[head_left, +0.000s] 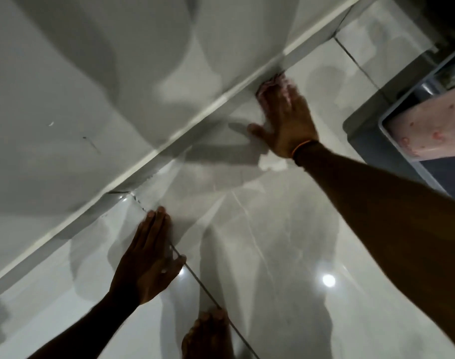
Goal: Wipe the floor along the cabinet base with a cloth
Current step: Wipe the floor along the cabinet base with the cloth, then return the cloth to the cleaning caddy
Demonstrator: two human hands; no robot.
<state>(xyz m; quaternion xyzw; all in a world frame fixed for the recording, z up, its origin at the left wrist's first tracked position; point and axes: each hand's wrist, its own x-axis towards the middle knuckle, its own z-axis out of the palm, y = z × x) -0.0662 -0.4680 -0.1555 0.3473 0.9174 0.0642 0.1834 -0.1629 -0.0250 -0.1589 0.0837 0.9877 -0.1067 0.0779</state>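
Observation:
My right hand (286,117) presses flat on a pale cloth (271,163) on the glossy grey floor tile (260,229), with the fingertips right at the cabinet base (169,149). The cloth is blurred and mostly hidden under the palm. A dark-edged bit of it shows at the fingertips and a white corner by the wrist. My left hand (148,257) lies flat on the floor nearer to me, fingers pointing at the cabinet base, holding nothing. The white cabinet front (78,86) fills the upper left.
A clear plastic box (425,130) with something pink inside stands on the floor at the right, close to my right forearm. My bare foot (208,332) rests on the tile at the bottom edge. Dark grout lines cross the floor.

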